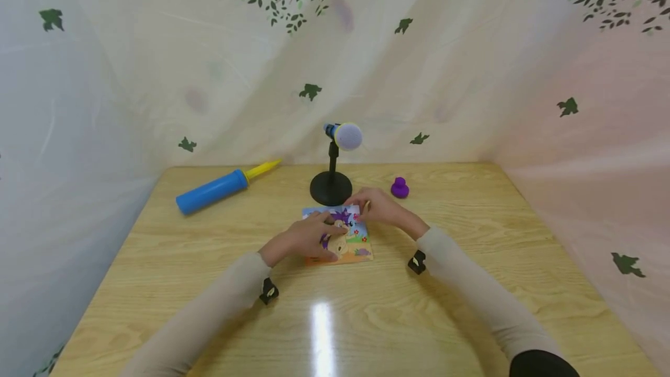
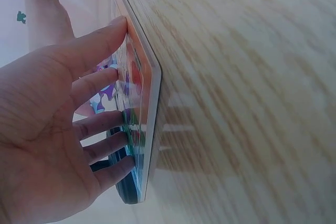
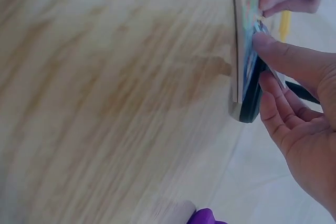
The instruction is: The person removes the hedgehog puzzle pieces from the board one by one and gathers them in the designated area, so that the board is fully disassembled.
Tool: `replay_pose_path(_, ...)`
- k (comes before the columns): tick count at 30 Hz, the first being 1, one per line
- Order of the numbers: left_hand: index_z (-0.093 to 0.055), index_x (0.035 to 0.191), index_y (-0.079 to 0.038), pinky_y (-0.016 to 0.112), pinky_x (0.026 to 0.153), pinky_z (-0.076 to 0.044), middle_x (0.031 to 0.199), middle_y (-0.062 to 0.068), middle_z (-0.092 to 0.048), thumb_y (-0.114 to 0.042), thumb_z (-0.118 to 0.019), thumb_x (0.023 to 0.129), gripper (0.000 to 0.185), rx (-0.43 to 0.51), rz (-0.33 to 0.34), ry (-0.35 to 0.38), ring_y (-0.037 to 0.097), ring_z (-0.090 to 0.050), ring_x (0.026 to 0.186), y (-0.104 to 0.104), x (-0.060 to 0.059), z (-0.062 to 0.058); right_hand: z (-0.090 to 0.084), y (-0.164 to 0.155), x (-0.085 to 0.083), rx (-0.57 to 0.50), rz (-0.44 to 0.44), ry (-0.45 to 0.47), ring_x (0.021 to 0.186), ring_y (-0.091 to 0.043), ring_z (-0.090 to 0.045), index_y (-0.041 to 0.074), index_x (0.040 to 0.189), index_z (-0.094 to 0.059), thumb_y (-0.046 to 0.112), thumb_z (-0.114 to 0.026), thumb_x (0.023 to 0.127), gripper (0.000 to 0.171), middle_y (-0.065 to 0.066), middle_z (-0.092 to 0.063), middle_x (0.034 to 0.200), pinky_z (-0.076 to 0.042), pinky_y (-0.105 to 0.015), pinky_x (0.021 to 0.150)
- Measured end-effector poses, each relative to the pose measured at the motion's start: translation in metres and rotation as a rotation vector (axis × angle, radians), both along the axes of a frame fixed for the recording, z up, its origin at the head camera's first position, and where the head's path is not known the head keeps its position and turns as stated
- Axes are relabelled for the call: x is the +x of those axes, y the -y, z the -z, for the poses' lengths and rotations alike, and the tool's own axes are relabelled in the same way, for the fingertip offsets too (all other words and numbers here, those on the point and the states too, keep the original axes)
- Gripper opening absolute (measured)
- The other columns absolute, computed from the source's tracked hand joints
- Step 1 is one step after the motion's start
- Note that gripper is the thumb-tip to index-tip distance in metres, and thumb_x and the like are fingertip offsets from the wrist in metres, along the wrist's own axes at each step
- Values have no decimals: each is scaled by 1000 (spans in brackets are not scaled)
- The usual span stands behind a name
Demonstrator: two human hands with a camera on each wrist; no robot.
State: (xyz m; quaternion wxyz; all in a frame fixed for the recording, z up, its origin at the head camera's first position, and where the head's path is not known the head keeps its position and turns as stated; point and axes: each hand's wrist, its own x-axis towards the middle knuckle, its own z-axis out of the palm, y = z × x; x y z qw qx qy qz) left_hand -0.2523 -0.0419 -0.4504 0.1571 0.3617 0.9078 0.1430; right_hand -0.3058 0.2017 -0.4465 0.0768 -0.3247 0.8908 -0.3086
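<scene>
A colourful cartoon-pony puzzle board (image 1: 361, 252) lies flat on the table, with a pale raised edge in the left wrist view. My left hand (image 1: 309, 234) spreads over its left part, thumb and fingertips touching the picture with fingers mostly straight (image 2: 100, 124). At the board's upper right corner, my right hand (image 1: 379, 207) pinches a thin, flat puzzle piece (image 3: 277, 76) between thumb and fingers. That piece is tilted up from the board. Its printed face is mostly hidden by the hand.
Just behind the board stands a toy microphone (image 1: 348, 137) on a round black base (image 1: 331, 189). A blue hand pump (image 1: 211, 192) with a yellow nozzle lies at the left. To the right sits a small purple rubber duck (image 1: 400, 188). Patterned cloth (image 1: 251, 86) hangs behind the table.
</scene>
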Motion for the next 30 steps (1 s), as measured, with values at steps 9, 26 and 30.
replay_pose_path(9,-53,150,-29,56,102,-49,151,13,-46,-47,-75,90,66,-2,-4,13,33,-44,134,-2,0,-5,1,0,6,61,-3,-44,90,-24,-62,2,127,-69,-1,-79,84,45,-14,-69,112,-54,-32,78)
replay_pose_path(26,-54,149,-26,55,103,-48,149,13,-47,-42,-76,90,64,26,7,11,32,-46,131,5,3,-3,-15,-55,22,7,106,-98,110,-39,-62,1,135,-61,6,-76,91,47,-21,-61,131,-53,-54,86)
replay_pose_path(30,-54,149,-26,54,101,-49,149,13,-47,-42,-76,90,65,33,21,-1,31,-46,130,6,3,-1,-17,-84,25,47,152,-121,113,-42,-58,0,135,-61,5,-76,90,47,-22,-57,128,-51,-57,87)
